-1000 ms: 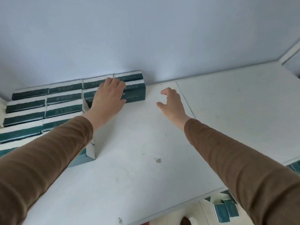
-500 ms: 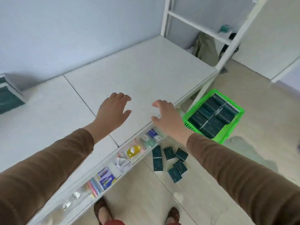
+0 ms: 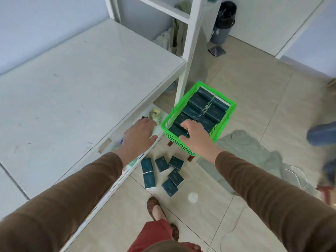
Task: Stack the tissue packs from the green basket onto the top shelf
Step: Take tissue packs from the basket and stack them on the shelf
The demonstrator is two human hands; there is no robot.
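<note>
Head view: I saw both hands stretched down toward the green basket, which stood on the floor beside the white shelf post.
Right hand: the right hand hung over the basket's near left corner, fingers loosely curled and spread, nothing between them.
Left hand: the left hand lay over the front edge of the top shelf, left of the basket, fingers relaxed and apart, holding nothing.
Tissue packs: dark teal tissue packs filled the basket in two rows, tight against each other and the walls.
Loose packs: several loose packs lay scattered on the floor tiles just in front of the basket, near my foot.
Shelf: the stretch of top shelf in view showed no packs.
Step in hand: I judged this to be the reach for the next load.
Advice on grip: I would take a pack at the near end of a row, thumb on one long side and fingers on the other, and lift it straight up so it clears its neighbours.
Advice on left hand: I would bring it over the basket as well and carry a pack in each.
Risk: the soft wrapping may slip in a shallow pinch, and the floor litter suggested packs can drop.
</note>
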